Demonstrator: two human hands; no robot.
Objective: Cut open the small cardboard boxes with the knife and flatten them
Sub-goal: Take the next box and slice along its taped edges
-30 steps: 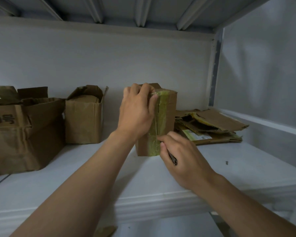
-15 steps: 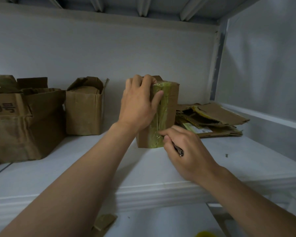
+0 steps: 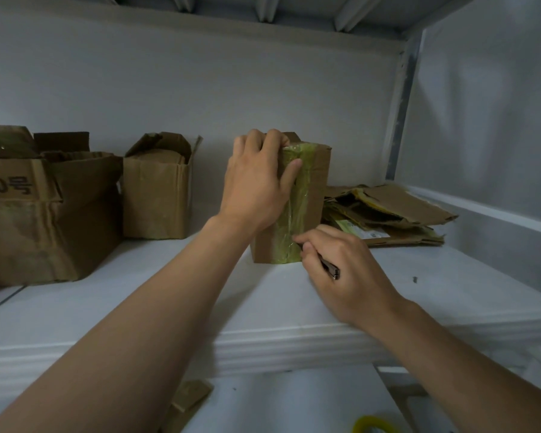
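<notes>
Here, in the head view, the small cardboard box (image 3: 321, 182) stood on end on the shelf (image 3: 419, 295), directly under the left hand (image 3: 256, 182) and just ahead of the right hand (image 3: 344, 270). The left hand gripped the box's top, its thumb lying on the greenish tape (image 3: 295, 220). The right hand was clenched round the knife (image 3: 331, 269), with the fingers against the tape's lower part and the blade hidden behind them.

The likely risk was a slip. The thumb sat on the very strip being cut, so an upward stroke could run into it. A hard push might also tip the tall, narrow box.

The box's long axis was upright, with the tape running top to bottom. The knife's handle end pointed back and to the right.
</notes>
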